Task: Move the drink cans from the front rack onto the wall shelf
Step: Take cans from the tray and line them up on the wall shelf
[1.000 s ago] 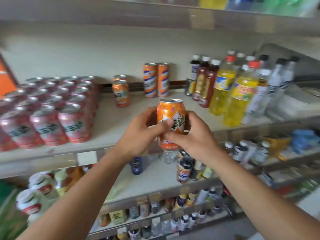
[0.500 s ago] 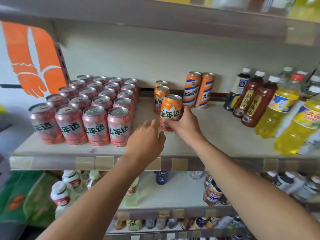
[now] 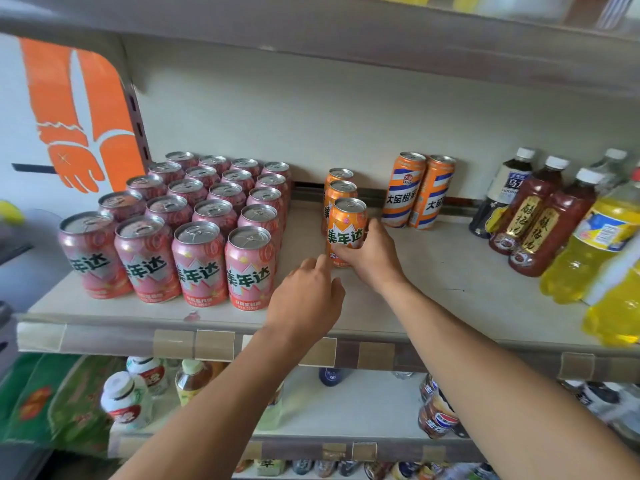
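Observation:
An orange drink can (image 3: 347,221) stands upright on the beige wall shelf (image 3: 433,278), in front of two more orange cans (image 3: 339,188) lined up toward the back wall. My right hand (image 3: 370,258) is wrapped around its lower right side. My left hand (image 3: 306,299) hovers just left of the can's base with its fingers loosely curled and one fingertip close to the can, holding nothing. The front rack is out of view.
A block of several pink cans (image 3: 194,216) fills the shelf's left part. Two tall orange-and-blue cans (image 3: 417,190) stand at the back right. Dark, brown and yellow bottles (image 3: 540,216) crowd the right end. Lower shelves hold more bottles (image 3: 128,400).
The orange can, held in both hands in front of the shelf a second ago, now stands on the shelf behind-row front. My left hand has come off it; the right still grips.

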### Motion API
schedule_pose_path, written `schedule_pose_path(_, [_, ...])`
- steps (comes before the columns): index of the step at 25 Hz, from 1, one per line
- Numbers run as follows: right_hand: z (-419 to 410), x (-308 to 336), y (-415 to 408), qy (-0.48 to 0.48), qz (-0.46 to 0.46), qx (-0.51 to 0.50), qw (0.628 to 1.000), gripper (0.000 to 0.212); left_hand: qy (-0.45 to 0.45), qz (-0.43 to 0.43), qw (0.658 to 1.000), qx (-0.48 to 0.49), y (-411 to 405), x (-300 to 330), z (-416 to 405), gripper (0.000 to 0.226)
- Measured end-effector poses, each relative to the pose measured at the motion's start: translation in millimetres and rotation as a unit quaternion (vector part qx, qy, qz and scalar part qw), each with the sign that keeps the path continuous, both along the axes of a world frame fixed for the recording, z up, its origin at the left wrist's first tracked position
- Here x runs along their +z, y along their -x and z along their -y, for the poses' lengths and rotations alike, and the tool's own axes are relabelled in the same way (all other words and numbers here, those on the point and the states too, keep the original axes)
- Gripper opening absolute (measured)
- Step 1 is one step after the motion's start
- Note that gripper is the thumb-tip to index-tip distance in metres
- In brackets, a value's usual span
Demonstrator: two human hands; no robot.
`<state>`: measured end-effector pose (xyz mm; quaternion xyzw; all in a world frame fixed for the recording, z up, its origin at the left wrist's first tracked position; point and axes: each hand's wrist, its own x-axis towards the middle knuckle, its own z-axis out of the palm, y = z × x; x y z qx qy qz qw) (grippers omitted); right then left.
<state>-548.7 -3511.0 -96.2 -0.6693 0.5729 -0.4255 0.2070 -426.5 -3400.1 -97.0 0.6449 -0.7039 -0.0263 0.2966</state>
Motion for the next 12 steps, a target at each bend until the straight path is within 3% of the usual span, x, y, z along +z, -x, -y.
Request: schedule_pose_path(12, [17.6, -2.9, -4.2, -0.014, 0.011, 0.014, 1.000, 0.053, 0.027, -0.003, 1.000, -0.003, -5.9, 0.4, 14.3, 0.026])
